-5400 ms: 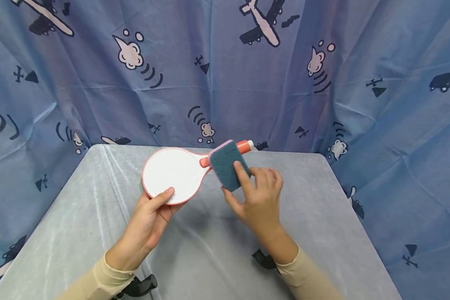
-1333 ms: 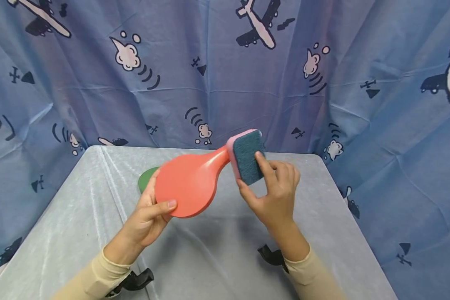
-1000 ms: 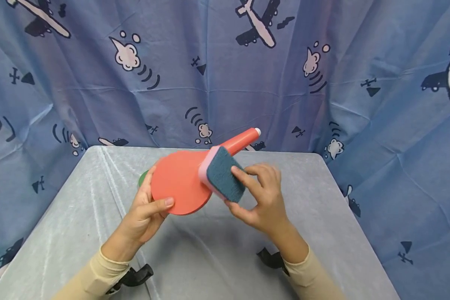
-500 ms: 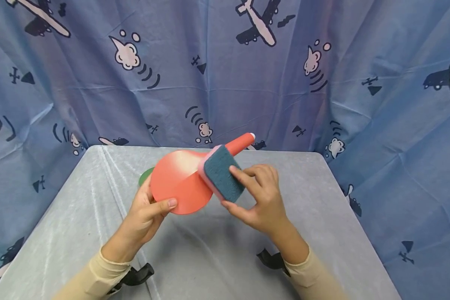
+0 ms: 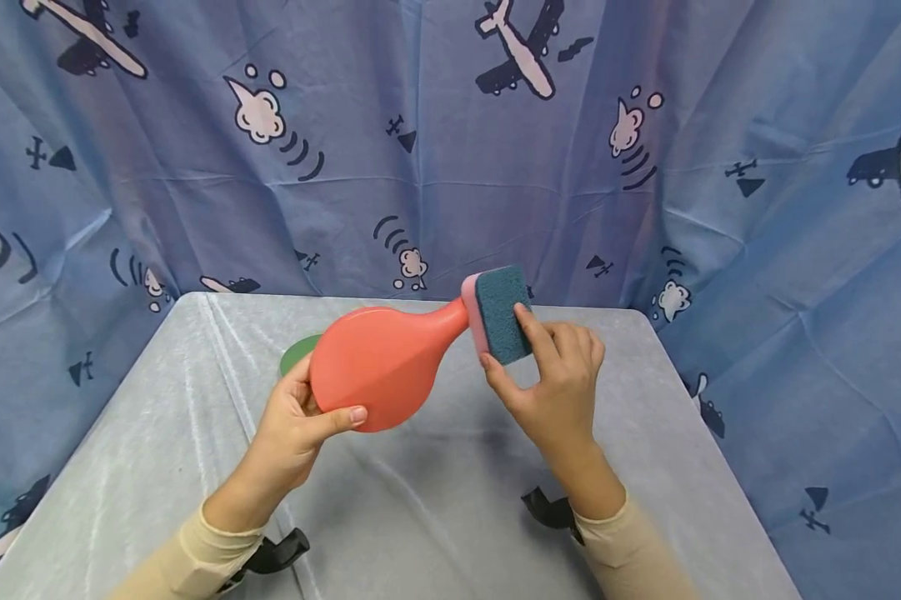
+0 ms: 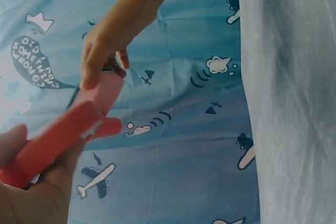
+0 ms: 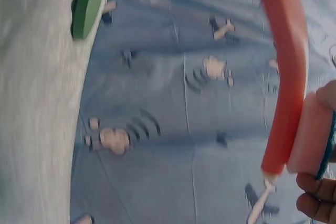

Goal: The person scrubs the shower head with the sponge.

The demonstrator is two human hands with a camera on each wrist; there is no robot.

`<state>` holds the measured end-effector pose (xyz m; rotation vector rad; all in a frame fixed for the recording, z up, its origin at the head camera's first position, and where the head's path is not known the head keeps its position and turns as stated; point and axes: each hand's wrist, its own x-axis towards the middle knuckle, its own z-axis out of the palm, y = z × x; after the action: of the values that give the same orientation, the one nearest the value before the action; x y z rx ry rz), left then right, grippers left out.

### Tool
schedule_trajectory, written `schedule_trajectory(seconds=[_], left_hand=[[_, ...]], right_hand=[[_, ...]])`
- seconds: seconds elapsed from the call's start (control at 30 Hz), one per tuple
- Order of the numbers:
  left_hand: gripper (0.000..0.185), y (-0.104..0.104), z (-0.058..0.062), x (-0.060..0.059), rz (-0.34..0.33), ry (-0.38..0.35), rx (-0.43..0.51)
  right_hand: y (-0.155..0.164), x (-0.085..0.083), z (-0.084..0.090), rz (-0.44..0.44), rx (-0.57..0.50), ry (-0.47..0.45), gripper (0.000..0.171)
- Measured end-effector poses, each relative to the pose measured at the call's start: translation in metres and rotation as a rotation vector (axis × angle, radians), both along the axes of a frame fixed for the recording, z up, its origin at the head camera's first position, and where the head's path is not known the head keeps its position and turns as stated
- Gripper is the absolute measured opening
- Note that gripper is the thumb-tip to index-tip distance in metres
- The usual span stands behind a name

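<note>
My left hand (image 5: 288, 433) grips a red, round paddle-shaped thing with a handle (image 5: 375, 371) by its lower left rim. Its thumb lies on the smooth red side, which faces me. The handle points up and right. Between thumb and fingers my right hand (image 5: 555, 383) pinches a scouring sponge (image 5: 504, 315), pink with a dark green scrubbing face. The sponge's pink side lies against the outer handle, hiding its end in the head view. In the right wrist view the pink sponge (image 7: 310, 135) lies along the red handle (image 7: 289, 77), whose tip is pale.
A green round object (image 5: 297, 350) lies on the grey cloth-covered table (image 5: 420, 533), partly behind the red thing and my left hand. A blue curtain with airplane prints (image 5: 450, 150) hangs behind the table and at its sides. Both wrists wear black mounts (image 5: 273, 554).
The red thing has turned from its white, red-rimmed face to its smooth red side. The sponge has gone back and forth along the handle, and just now moved outward to the handle's end.
</note>
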<state>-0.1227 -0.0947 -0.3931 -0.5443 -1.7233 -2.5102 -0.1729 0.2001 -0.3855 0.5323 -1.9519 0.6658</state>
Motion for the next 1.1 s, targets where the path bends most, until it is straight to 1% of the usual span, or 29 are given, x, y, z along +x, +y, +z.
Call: schedule_trajectory(seconds=[0.07,0.17,0.23,0.27,0.37,0.5,0.57,0.67,0.73,0.83,0.93,1.03,1.1], left_hand=[[0.069,0.001,-0.001,0.000,0.042,0.007,-0.029],[0.067,0.002,-0.001,-0.001,0.095,0.000,-0.064],[0.065,0.003,-0.002,-0.001,0.121,-0.008,-0.073],[0.065,0.003,-0.002,-0.001,0.131,-0.013,-0.071],[0.063,0.003,-0.002,-0.002,0.148,-0.016,-0.063],[0.058,0.000,0.001,0.000,0.155,0.003,-0.069],[0.056,-0.001,0.003,0.001,0.161,0.020,-0.077],[0.053,-0.004,0.005,0.001,0.175,0.061,-0.079],[0.052,-0.006,0.006,0.001,0.196,0.099,-0.082],[0.052,-0.009,0.007,-0.001,0.222,0.151,-0.083],[0.049,-0.010,0.005,-0.003,0.215,0.195,-0.098],[0.046,-0.009,0.002,-0.006,0.203,0.243,-0.129],[0.046,-0.009,0.001,-0.007,0.216,0.279,-0.158]], right_hand=[[-0.010,0.006,-0.003,0.052,0.022,0.017,0.063],[-0.024,0.017,-0.004,0.146,0.081,0.037,0.063],[-0.029,0.021,-0.003,0.181,0.109,0.040,0.062],[-0.029,0.021,-0.002,0.182,0.114,0.035,0.062],[-0.017,0.014,0.000,0.125,0.092,-0.012,0.062],[0.010,-0.004,0.001,0.009,0.012,-0.129,0.062],[0.022,-0.010,0.002,-0.034,-0.024,-0.183,0.062],[0.029,-0.014,0.001,-0.062,-0.046,-0.228,0.060],[0.026,-0.012,0.002,-0.053,-0.039,-0.238,0.059],[0.015,-0.003,0.003,0.007,-0.008,-0.259,0.058],[0.001,0.008,0.003,0.121,0.004,-0.316,0.057],[-0.010,0.017,0.001,0.226,-0.036,-0.383,0.056],[-0.013,0.019,0.000,0.265,-0.068,-0.418,0.056]])
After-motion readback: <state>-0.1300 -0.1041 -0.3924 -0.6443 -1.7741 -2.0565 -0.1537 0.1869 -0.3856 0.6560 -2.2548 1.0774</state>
